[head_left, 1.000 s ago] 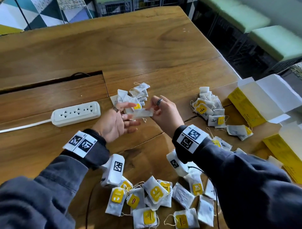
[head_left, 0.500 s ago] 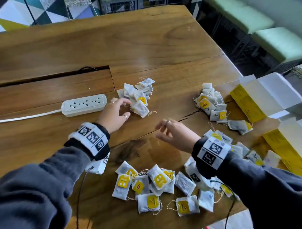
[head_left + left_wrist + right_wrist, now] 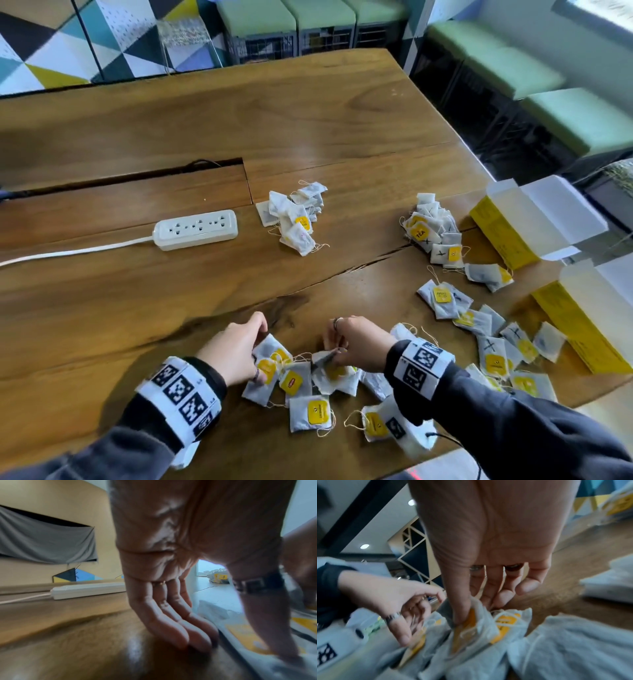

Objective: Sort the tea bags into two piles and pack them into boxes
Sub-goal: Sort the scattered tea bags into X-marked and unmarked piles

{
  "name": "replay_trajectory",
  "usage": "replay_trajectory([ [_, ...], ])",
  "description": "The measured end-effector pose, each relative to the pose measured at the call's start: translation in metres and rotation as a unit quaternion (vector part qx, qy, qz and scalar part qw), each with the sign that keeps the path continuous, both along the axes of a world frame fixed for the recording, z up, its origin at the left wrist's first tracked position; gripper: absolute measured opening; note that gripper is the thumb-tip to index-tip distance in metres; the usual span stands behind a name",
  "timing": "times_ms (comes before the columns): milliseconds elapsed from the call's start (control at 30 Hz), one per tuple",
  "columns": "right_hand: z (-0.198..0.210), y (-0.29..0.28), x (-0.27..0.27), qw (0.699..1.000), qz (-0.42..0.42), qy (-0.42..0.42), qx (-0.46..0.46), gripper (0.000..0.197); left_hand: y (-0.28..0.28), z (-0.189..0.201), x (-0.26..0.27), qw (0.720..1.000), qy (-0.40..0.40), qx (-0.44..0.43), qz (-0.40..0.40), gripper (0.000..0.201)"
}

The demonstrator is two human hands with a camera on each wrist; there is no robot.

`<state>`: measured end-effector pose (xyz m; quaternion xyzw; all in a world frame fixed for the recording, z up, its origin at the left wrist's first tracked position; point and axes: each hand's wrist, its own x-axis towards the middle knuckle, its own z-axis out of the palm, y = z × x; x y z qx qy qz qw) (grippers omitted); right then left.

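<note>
Loose white tea bags with yellow tags [image 3: 310, 407] lie in a heap at the table's near edge, and more trail off to the right [image 3: 493, 346]. My left hand [image 3: 255, 347] rests on the heap's left side, fingers straight on the wood [image 3: 197, 641], thumb down on a tagged bag [image 3: 245, 635]. My right hand [image 3: 337, 353] pinches one tea bag [image 3: 481, 628] between thumb and fingers at the heap's middle. Two sorted piles sit farther back: one at centre [image 3: 296, 216], one to the right [image 3: 431, 229]. Two open yellow boxes [image 3: 500, 229] [image 3: 579, 329] stand at the right edge.
A white power strip [image 3: 195, 230] with its cable lies left of the centre pile, in front of a long slot in the wooden table [image 3: 205, 113]. The table's right edge runs beside the boxes. Green benches [image 3: 579, 116] stand beyond it.
The tea bag held between both hands a second ago now lies on the centre pile. Both hands have come back to the near heap, and the right hand has pinched a new bag.
</note>
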<state>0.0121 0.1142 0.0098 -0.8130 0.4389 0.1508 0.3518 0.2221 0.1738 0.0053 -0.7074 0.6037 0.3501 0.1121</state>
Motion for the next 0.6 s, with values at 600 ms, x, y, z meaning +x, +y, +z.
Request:
replay_trajectory([
  [600,0.034,0.005,-0.097,0.865,-0.268,-0.414,-0.092,0.053,0.026,0.006,-0.027,0.973,0.061,-0.051,0.217,0.048],
])
